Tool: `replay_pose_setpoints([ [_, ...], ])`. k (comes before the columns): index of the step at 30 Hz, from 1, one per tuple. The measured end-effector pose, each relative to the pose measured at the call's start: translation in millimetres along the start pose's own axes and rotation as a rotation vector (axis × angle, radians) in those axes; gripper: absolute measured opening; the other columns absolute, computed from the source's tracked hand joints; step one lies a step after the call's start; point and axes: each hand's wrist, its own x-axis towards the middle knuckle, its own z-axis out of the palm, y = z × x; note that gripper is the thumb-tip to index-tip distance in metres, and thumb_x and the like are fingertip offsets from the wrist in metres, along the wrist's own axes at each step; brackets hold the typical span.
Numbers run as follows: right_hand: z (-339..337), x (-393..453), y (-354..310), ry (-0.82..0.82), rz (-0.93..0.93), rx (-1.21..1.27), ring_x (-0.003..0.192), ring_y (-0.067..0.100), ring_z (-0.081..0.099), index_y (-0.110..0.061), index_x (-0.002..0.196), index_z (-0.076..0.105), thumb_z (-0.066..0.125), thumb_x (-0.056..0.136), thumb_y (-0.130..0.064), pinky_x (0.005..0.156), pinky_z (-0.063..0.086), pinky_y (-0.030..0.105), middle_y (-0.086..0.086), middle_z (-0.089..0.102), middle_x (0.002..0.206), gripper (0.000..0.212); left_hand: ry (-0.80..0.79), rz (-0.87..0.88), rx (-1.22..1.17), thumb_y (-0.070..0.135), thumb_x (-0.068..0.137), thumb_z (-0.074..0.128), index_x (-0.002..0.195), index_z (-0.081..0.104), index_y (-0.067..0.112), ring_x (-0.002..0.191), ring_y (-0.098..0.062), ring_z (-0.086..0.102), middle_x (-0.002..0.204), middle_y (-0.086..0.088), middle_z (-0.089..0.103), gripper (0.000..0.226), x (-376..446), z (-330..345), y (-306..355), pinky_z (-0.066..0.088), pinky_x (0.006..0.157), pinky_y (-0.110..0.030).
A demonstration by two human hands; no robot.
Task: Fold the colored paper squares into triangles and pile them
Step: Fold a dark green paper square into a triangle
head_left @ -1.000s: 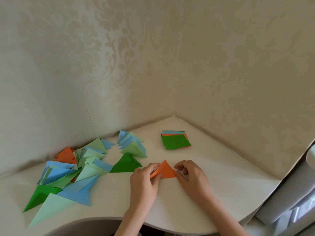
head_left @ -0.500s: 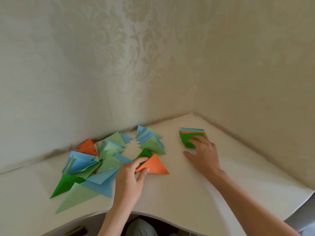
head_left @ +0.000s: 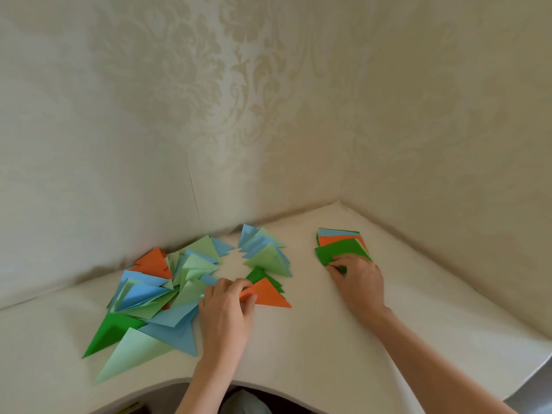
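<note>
Head view, setting: a white corner desk meets two walls covered in pale damask wallpaper.
Left hand: the left hand grips the near corner of an orange folded triangle, fingers above and thumb curled at its edge.
Orange triangle: it lies flat on the desk at the right edge of the folded papers, partly covering a dark green triangle behind it.
Right hand: the right hand reaches to the stack of unfolded squares; its fingertips curl onto the near edge of the top dark green square, pinching it.
Stack: it sits near the back corner, well apart from the triangles, with orange and light blue sheets fanning out beneath the green one.
Pile of triangles: a loose heap of folded triangles in light green, blue, dark green and orange spreads over the left part of the desk.
Smaller cluster: a few light green and blue triangles overlap just behind the dark green triangle.
Foreground: both bare forearms come in from the bottom edge over the desk's curved front cut-out.
</note>
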Motion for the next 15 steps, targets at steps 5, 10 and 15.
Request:
replay_pose_setpoints([
  [5, -9.3, 1.2, 8.8, -0.07, 0.124, 0.294, 0.09, 0.004, 0.061, -0.021, 0.086, 0.079, 0.077, 0.078, -0.028, 0.075, 0.038, 0.008, -0.009, 0.073, 0.099, 0.011, -0.011, -0.014, 0.002, 0.025, 0.073, 0.081, 0.087, 0.07, 0.024, 0.076, -0.023, 0.05, 0.083, 0.001, 0.055, 0.017, 11.7, 6.7, 1.6, 0.042, 0.064, -0.035],
  [10, -29.3, -6.8, 16.8, 0.024, 0.042, 0.354, 0.094, 0.009, 0.064, -0.017, 0.09, 0.078, 0.076, 0.08, -0.022, 0.081, 0.037, 0.006, -0.006, 0.073, 0.097, 0.011, 0.028, 0.041, 0.029, 0.019, 0.071, 0.082, 0.082, 0.072, 0.02, 0.075, -0.024, 0.049, 0.081, -0.001, 0.054, 0.015, 8.1, 2.5, 14.4, 0.043, 0.063, -0.036],
  [15, -48.9, -31.0, 17.2, 0.176, -0.207, 0.256, 0.086, 0.006, 0.057, -0.02, 0.081, 0.079, 0.081, 0.074, -0.02, 0.079, 0.045, 0.025, -0.01, 0.07, 0.087, 0.007, 0.041, 0.209, -0.254, 0.009, 0.077, 0.075, 0.098, 0.067, 0.017, 0.083, -0.016, 0.043, 0.092, 0.002, 0.051, 0.024, -6.0, 2.7, 56.1, 0.047, 0.071, -0.032],
])
